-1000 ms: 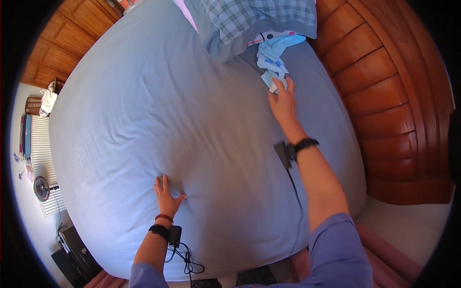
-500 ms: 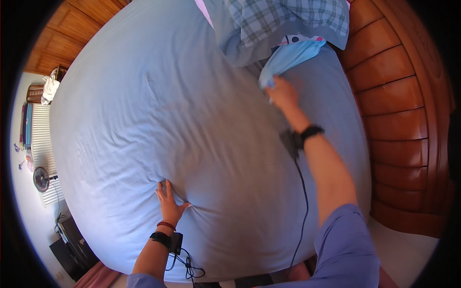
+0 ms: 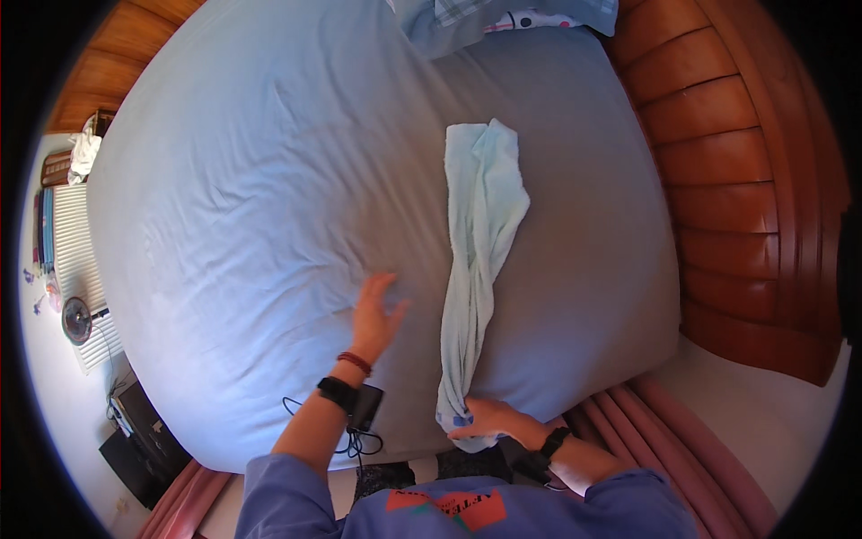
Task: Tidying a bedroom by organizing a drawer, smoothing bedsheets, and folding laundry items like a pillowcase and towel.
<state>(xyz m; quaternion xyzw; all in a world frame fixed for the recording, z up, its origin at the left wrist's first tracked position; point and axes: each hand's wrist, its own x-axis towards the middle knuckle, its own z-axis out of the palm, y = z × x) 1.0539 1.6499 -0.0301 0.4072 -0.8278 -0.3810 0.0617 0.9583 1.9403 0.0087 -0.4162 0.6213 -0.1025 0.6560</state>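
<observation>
I count two bare hands: one left hand (image 3: 373, 314), mid-frame, and one right hand (image 3: 485, 419), lower centre. One pale blue towel (image 3: 485, 207), centre. Two black wristbands (image 3: 338, 393), lower half, one per wrist. Red bracelet (image 3: 355, 363), just left of centre: one. Bed (image 3: 251, 269), filling mid-frame: one. Small dark fan (image 3: 77, 321), left edge: one. Purple-blue shirt (image 3: 296, 494), bottom edge: one. Pink curtain (image 3: 193, 494), two stretches, lower left and lower right. Patterned bedding (image 3: 449, 36), top edge, overlaps; I cannot tell how many pieces.
</observation>
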